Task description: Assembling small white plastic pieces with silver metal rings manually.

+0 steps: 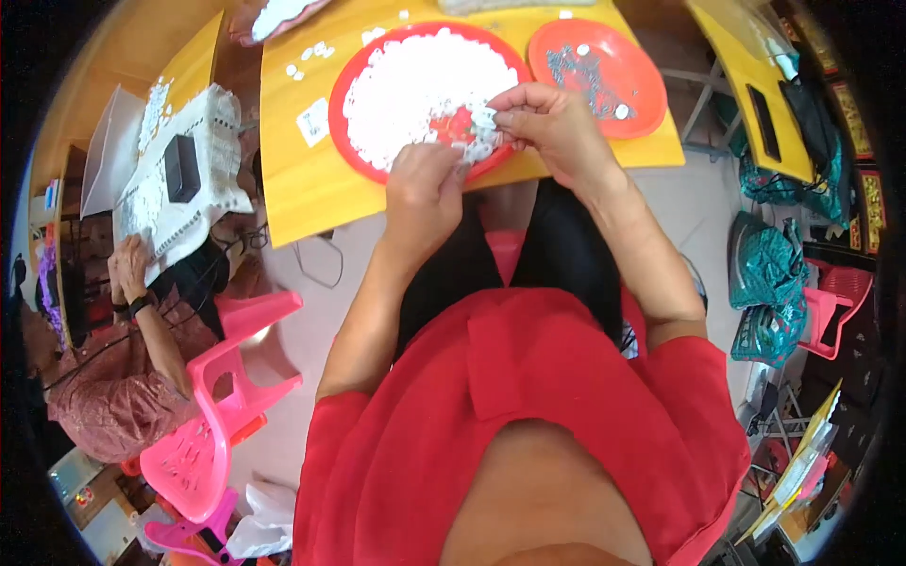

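A round red tray [342, 141] on the yellow table holds a heap of small white plastic pieces [425, 80]; part of its red floor shows near the front. My left hand [425, 184] is at the tray's front rim, fingers curled in a pinch; whatever they hold is hidden. Just to its right, my right hand [557, 132] pinches a small white plastic piece [484, 117] between thumb and forefinger, over the tray's right side. More loose white pieces lie under and between my fingers. Beyond my right hand, a shallower red plate [646, 90] carries small dark metal parts [576, 71].
Several white pieces [307, 58] are scattered on the yellow table [293, 193] beside a white square [313, 123]. At left, a co-worker's hands [130, 269] rest by a cloth-covered table with a black box [181, 168]. A pink chair [226, 415] stands behind there.
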Available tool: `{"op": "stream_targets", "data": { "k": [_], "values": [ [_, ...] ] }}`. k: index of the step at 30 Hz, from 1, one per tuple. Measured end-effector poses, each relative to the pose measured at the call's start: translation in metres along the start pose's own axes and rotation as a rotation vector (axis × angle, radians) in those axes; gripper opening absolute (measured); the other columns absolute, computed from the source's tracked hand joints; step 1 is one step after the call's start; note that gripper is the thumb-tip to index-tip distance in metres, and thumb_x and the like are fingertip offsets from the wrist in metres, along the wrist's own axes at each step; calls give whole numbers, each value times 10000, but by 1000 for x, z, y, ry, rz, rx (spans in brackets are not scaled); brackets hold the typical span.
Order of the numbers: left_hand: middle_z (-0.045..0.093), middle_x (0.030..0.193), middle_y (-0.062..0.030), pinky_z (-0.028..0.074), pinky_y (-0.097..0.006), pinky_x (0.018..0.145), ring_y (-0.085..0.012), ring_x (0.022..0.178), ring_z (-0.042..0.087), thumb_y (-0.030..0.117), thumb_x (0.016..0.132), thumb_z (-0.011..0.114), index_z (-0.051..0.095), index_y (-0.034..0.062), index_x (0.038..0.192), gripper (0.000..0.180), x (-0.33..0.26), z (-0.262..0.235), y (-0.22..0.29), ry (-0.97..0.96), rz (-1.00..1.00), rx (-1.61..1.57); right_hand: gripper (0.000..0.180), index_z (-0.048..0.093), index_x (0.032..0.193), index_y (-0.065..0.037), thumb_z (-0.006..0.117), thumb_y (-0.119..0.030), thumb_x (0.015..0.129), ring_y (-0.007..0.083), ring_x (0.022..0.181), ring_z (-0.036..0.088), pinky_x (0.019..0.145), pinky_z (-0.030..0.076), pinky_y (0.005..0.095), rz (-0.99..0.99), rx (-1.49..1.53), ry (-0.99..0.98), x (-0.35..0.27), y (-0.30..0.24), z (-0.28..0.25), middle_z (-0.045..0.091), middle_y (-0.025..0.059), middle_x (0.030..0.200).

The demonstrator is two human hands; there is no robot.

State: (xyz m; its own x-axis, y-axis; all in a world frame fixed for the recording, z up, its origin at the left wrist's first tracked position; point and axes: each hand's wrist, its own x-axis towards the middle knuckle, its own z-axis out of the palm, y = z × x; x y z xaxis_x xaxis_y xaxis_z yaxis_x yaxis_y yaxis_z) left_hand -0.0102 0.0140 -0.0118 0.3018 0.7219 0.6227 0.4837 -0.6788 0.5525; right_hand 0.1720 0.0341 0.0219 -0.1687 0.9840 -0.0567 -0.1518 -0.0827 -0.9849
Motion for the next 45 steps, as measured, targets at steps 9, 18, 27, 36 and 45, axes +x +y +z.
{"op": "stream_targets", "data": {
  "k": [9,18,27,36,45],
  "values": [
    [568,771,-102,384,-361,665,-268,743,527,20,680,617,577,24,803,129,-12,-3,1,-92,14,52,102,618,798,0,597,-69,725,161,611,578,553,460,264,-504,-548,399,93,-117,-60,609,80,690],
    [569,771,-97,379,-358,664,-272,732,526,27,673,640,573,21,809,151,-5,-2,-5,-128,-2,10,192,640,775,17,607,-110,634,249,685,613,619,472,340,-75,-841,414,150,-143,-117,630,178,738],
    [590,800,-122,416,-338,678,-271,753,542,18,686,644,587,6,834,158,-2,-2,2,-159,-109,-13,190,616,714,-11,589,-182,636,338,661,592,559,455,390,69,-1585,101,21,-71,-160,573,218,695],
    [589,764,-142,445,-326,641,-278,711,558,-2,692,623,590,-10,810,123,2,-12,2,-100,-183,-9,193,632,742,-15,565,-177,661,351,737,601,638,486,391,197,-1773,280,56,-7,-169,572,251,734],
    [590,790,-145,436,-359,685,-312,757,541,15,668,621,620,5,802,134,15,-29,-23,-152,-183,181,224,574,927,-20,508,-88,724,366,887,566,755,452,432,94,-1834,289,62,5,-163,578,239,936]
  ]
}}
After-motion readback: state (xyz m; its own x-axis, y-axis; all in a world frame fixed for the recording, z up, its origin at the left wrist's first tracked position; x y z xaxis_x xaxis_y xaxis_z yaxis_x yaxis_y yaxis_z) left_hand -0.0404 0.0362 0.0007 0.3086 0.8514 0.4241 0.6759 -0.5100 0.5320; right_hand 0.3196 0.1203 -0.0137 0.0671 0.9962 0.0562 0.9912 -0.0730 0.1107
